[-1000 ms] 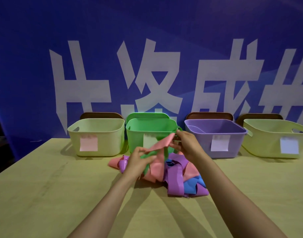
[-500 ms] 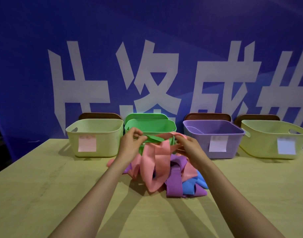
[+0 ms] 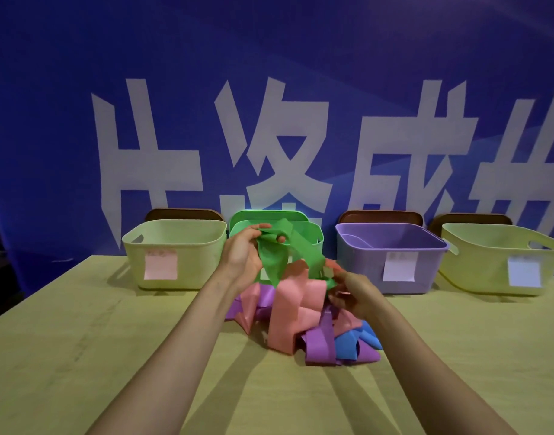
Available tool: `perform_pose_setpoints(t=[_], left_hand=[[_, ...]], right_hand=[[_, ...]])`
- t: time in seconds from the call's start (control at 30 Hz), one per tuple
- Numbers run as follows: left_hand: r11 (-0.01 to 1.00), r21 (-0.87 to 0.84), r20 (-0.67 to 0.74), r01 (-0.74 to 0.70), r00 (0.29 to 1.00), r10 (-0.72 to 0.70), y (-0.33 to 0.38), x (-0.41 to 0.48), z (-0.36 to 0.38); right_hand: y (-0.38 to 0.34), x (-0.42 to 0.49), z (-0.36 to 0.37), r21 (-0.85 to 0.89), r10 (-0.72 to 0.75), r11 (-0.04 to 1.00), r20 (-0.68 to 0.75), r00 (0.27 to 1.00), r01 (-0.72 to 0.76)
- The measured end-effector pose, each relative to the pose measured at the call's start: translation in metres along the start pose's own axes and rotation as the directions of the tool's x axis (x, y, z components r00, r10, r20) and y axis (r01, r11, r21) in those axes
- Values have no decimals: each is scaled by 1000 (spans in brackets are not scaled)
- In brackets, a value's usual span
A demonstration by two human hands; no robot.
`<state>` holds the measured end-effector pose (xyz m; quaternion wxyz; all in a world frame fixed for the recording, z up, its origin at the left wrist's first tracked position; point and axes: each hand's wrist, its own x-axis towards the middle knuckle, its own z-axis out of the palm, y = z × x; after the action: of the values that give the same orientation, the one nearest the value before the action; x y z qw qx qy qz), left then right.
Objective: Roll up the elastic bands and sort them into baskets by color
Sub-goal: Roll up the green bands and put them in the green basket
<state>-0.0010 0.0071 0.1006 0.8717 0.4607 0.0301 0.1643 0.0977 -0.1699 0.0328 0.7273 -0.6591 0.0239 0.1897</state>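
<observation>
My left grip (image 3: 242, 255) pinches the green band (image 3: 271, 262) high before the green basket (image 3: 317, 243); my right grip (image 3: 352, 293) holds its lower end over the pile (image 3: 288, 318) — spread, probably to free it for rolling.

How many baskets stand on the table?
4, in a row along the far side: left pale yellow basket, green basket, purple basket, right pale yellow basket. More may hide behind.

Wooden table (image 3: 81, 356) carries four baskets (image 3: 175, 246) and tangled bands (image 3: 288, 318).
</observation>
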Motion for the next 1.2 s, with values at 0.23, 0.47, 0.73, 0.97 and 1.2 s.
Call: perform_pose_setpoints(t=[0.23, 0.47, 0.73, 0.97, 1.2], left_hand=[[856, 512, -14, 79, 996, -83, -18, 2, 5], [-29, 988, 153, -152, 988, 17, -39, -11, 2], [32, 959, 241, -282, 869, 433, -32, -2, -4], [670, 736, -25, -95, 986, 167, -30, 2, -2], [140, 990, 41, -32, 997, -58, -37, -6, 0]], right_hand=[[-4, 2, 13, 77, -196, 978, 52, 979, 192], [-13, 9, 15, -51, -284, 958, -61, 957, 281], [0, 18, 6, -119, -222, 970, -97, 970, 210], [6, 20, -1, -44, -94, 995, -70, 993, 91], [-1, 19, 6, -65, -220, 974, -82, 972, 215]])
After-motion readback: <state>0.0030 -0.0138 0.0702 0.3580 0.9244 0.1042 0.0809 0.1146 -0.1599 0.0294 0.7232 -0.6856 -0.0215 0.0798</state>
